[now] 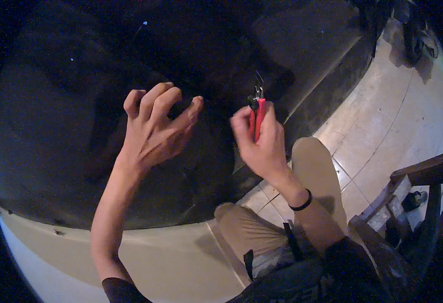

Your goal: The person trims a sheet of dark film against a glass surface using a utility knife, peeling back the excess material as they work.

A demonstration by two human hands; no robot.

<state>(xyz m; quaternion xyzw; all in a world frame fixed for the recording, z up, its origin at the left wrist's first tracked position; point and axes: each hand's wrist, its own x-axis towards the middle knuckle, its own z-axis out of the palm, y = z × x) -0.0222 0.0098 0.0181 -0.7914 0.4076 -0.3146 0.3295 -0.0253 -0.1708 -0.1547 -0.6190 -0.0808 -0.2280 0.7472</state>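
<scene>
My right hand (264,144) is closed around a pair of small pliers (260,113) with red handles. Their thin metal jaws point away from me, and the exact jaw shape is hard to make out in the dim light. To the left, my left hand (153,121) hovers over a large dark surface (171,192). Its fingers are bent but apart, the thumb is held away from them, and nothing shows between them. A gap separates the two hands.
A pale ledge (151,252) runs along the near side of the dark surface. Light floor tiles (373,121) lie to the right. My legs in tan trousers (252,230) are close below, and a dark wooden chair (383,242) stands at the lower right.
</scene>
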